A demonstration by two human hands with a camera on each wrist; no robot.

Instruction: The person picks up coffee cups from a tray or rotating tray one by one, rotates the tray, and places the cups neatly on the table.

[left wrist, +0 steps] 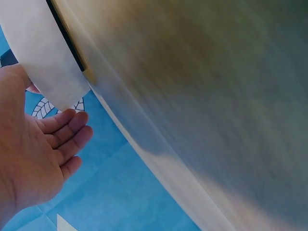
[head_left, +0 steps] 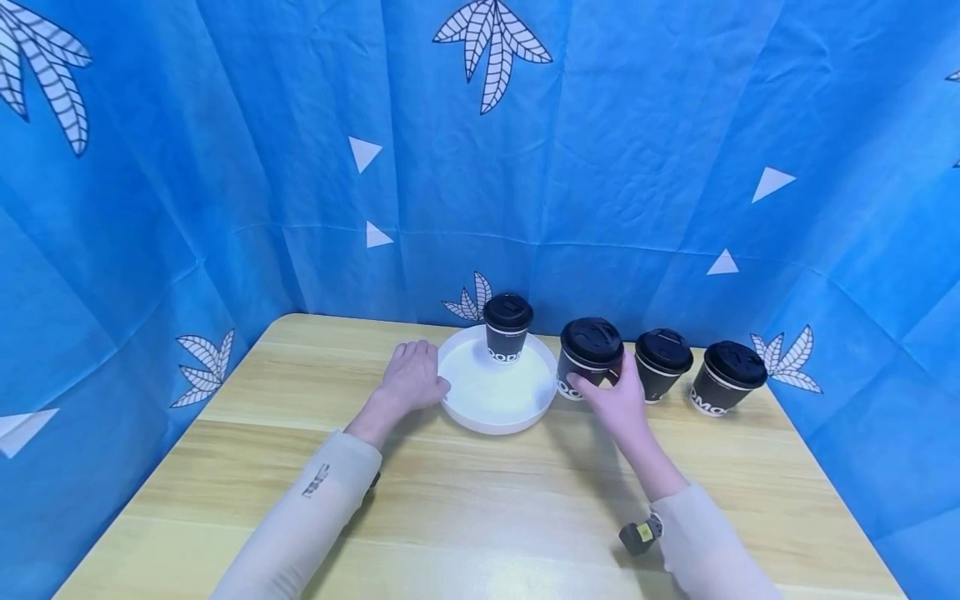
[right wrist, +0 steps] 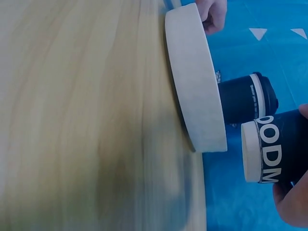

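The round white tray (head_left: 491, 421) lies on the table, with one lidded black cup (head_left: 506, 333) standing on it towards the back. At its left side, my left hand (head_left: 411, 379) grips the rim; in the left wrist view the hand (left wrist: 36, 149) has its thumb over the tray wall (left wrist: 48, 53) and its fingers slightly bent at the outside. My right hand (head_left: 618, 400) holds another lidded black cup (head_left: 581, 367) just right of the tray. The right wrist view shows that cup (right wrist: 284, 144) raised off the table, its white base beside the tray (right wrist: 195, 82).
Two more lidded black cups stand to the right, one (head_left: 660, 375) close behind my right hand and one (head_left: 720, 387) near the table's right edge. A blue patterned curtain (head_left: 637, 167) hangs behind and beside the wooden table (head_left: 465, 517).
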